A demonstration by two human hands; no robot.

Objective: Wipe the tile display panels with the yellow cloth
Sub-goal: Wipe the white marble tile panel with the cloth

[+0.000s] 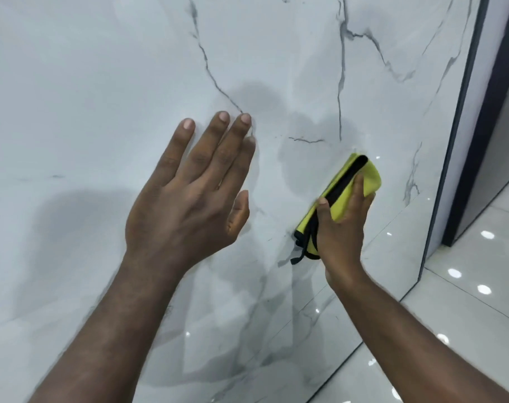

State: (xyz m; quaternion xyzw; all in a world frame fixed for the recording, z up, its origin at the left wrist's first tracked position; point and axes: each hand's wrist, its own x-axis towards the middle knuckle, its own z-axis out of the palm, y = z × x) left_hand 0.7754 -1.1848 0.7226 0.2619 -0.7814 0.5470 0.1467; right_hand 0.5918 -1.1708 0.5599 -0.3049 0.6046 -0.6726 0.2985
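Head view: right hand (342, 228) grips the yellow cloth (342, 197) against the white marble-look tile panel (102, 68); left hand (186, 196) is released.
Cloth is folded into a pad with black trim and sits on the lower right part of the panel, near its right edge, long axis tilted up to the right. Right thumb and fingers curl round it, and a black tab hangs loose below the hand. Left hand has 4 fingers straight and slightly spread, thumb out, pointing up at the panel left of the cloth and well apart from it. Can't tell if the palm touches the surface. Panel is glossy with grey veins and shows hand shadows. A dark frame strip (462, 126) runs down its right edge. Glossy floor tiles (480, 315) at lower right reflect spot lights.
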